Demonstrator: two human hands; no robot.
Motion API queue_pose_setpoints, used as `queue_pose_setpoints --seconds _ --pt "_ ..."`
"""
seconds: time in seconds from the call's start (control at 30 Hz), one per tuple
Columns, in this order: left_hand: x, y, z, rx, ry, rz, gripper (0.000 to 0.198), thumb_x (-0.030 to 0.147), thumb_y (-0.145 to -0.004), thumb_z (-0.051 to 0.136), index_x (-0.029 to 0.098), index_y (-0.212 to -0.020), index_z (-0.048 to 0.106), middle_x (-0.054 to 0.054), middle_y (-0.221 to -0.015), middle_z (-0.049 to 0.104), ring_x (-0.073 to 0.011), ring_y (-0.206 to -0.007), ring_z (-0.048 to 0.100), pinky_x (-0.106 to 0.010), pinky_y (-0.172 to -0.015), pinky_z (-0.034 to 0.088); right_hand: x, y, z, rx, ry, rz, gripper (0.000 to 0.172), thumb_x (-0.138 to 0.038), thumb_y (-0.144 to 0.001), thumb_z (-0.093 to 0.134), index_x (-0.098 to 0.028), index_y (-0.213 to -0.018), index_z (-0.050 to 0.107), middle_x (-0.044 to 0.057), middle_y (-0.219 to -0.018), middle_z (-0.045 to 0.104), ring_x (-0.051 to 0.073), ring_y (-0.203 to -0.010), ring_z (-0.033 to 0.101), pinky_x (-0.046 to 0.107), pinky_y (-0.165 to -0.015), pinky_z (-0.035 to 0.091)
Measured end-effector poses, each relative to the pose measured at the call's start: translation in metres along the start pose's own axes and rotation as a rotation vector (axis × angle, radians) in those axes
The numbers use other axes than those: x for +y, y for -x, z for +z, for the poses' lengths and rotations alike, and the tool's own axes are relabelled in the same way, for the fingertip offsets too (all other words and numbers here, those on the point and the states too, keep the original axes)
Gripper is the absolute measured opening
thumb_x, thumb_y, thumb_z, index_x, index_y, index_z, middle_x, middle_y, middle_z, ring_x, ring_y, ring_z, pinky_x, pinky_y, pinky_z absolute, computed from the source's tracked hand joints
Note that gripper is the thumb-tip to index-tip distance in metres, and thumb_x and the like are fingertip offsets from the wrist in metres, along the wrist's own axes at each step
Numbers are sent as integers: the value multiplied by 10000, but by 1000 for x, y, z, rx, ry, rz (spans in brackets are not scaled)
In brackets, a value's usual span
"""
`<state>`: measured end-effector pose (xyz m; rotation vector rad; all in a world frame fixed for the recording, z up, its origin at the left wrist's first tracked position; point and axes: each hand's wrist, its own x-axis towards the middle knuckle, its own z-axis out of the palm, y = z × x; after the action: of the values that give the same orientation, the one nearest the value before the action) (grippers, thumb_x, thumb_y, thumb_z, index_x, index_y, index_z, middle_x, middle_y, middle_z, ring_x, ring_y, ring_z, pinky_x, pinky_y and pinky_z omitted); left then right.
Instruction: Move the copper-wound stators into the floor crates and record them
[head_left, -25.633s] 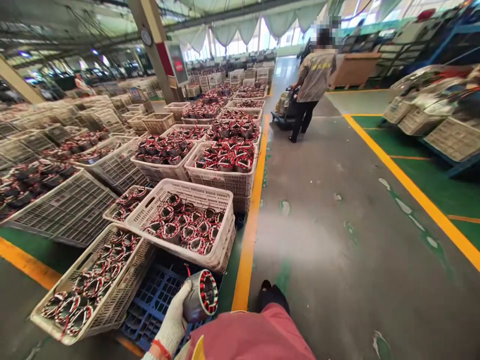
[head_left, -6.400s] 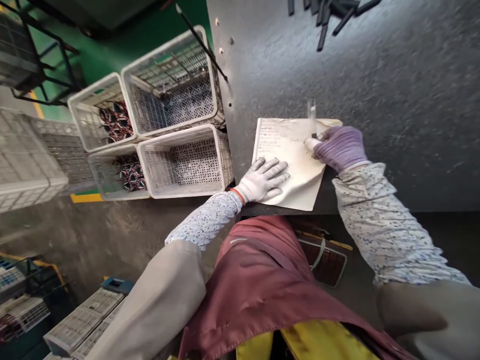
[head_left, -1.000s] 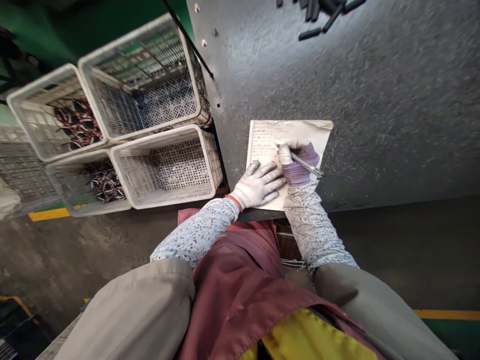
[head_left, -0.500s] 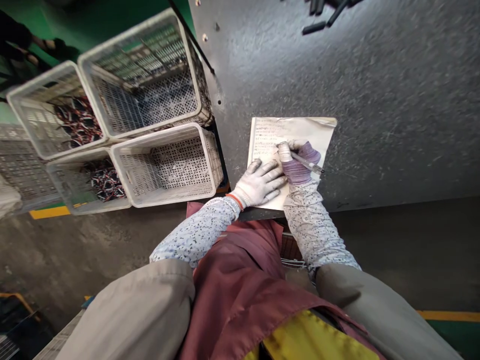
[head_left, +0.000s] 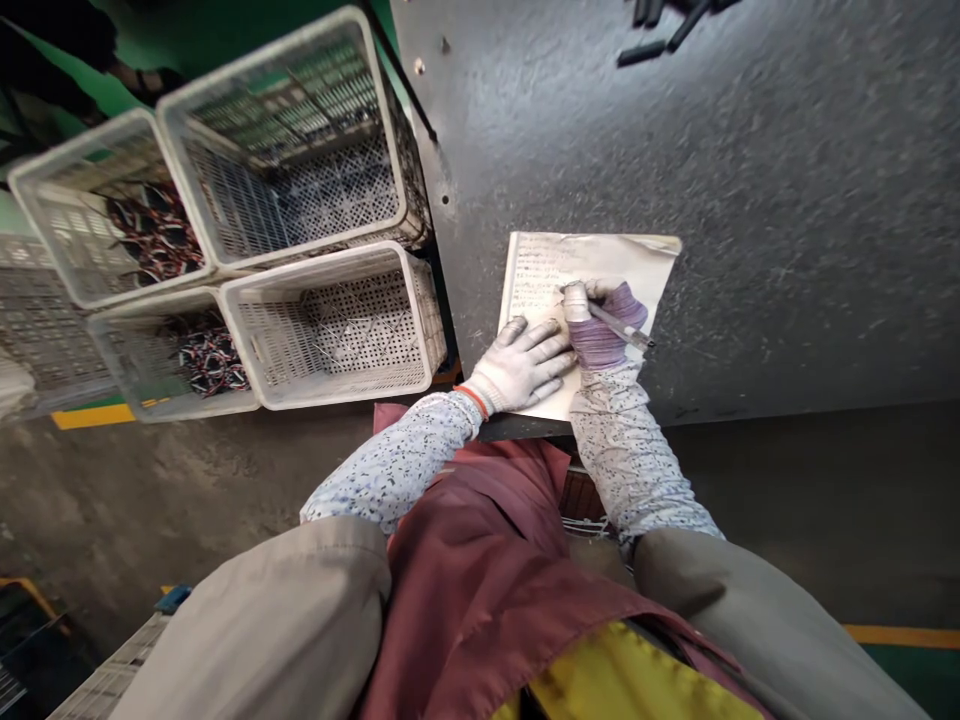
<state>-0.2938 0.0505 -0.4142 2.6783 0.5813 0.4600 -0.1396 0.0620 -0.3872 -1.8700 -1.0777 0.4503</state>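
A sheet of paper with handwritten lines lies near the front edge of a grey tabletop. My left hand, in a white glove, rests flat on the paper's lower left with its fingers spread. My right hand, in a purple glove, is closed round a pen whose tip touches the paper near the written lines. Both hands sit side by side, nearly touching.
Left of the table stand white plastic crates on the floor: one empty crate, a stacked mesh crate, and two crates holding red-and-black wound parts. Dark rod-like pieces lie at the table's far edge. A yellow floor line runs under the crates.
Over the last second both hands have stayed on the paper, with the pen shifting only slightly. Earlier, my left hand held a wound metal part in an aisle of crates.
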Motion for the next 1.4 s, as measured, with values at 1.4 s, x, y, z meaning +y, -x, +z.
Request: queue_pose_setpoints --seconds 1.4 --pt "0 0 -1 6 -11 -7 418 441 -992 450 242 -1304 645 -100 -1362 627 -302 -1363 479 -574 -1143 291 -12 -2 -3 -41 112 166 238 -277 -866 605 -205 -691 462 -29 -647 567 120 -648 534 288 -701 435"
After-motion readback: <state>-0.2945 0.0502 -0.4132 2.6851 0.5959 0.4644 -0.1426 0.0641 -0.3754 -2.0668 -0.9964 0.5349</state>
